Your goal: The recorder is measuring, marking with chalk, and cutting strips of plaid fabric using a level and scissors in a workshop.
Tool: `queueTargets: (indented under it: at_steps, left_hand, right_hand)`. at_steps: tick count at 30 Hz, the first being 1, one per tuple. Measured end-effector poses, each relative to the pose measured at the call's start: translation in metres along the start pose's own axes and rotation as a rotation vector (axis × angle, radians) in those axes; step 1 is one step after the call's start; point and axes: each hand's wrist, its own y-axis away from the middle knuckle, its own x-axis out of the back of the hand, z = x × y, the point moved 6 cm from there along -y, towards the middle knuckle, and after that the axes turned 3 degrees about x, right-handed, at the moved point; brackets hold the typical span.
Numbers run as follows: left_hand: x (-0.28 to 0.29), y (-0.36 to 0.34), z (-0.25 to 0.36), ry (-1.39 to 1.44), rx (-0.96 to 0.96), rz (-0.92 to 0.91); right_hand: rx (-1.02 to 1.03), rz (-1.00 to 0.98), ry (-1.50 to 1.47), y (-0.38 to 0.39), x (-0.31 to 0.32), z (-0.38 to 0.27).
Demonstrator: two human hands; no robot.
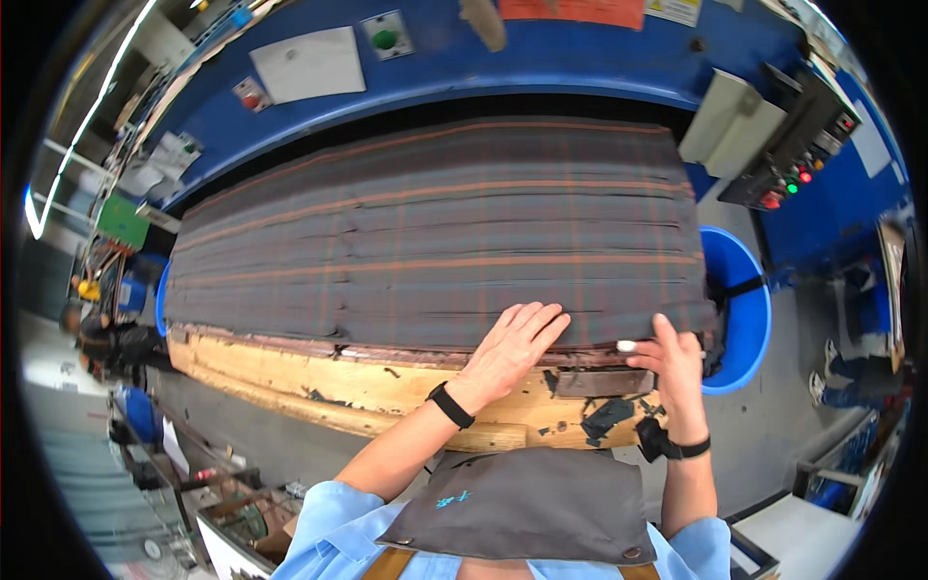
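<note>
A wide dark plaid cloth (445, 227) with orange stripes lies in folds across the machine bed. My left hand (517, 348) rests palm down on its near edge, fingers stretched and slightly spread. Near the cloth's right front corner, my right hand (677, 362) has its index finger extended and its other fingers curled. A small white tip (626, 346) sticks out beside the thumb; what it belongs to cannot be made out. Just below the cloth edge, between the hands, lies a flat brown block (606, 384).
Dark cloth scraps (607, 420) litter the wooden ledge (319, 382) in front. A blue bin (749, 333) stands at the right end. Behind rises a blue machine (541, 63), with a lit control box (797, 164) at right. Another person (121, 338) is far left.
</note>
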Motion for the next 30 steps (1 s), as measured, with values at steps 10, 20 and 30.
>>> queueTargets:
  at_steps: [10, 20, 30]
  left_hand:
    - [0.093, 0.084, -0.080, -0.197, 0.327, 0.331]
    - [0.200, 0.146, -0.095, -0.450, 0.375, 0.559]
    - [0.098, 0.095, -0.053, 0.115, 0.440, 0.123]
  right_hand:
    - [0.250, -0.021, -0.079, 0.046, 0.020, -0.029]
    - [0.064, -0.032, -0.339, 0.036, 0.007, 0.005]
    - [1.045, -0.052, 0.997, 0.075, -0.070, -0.038]
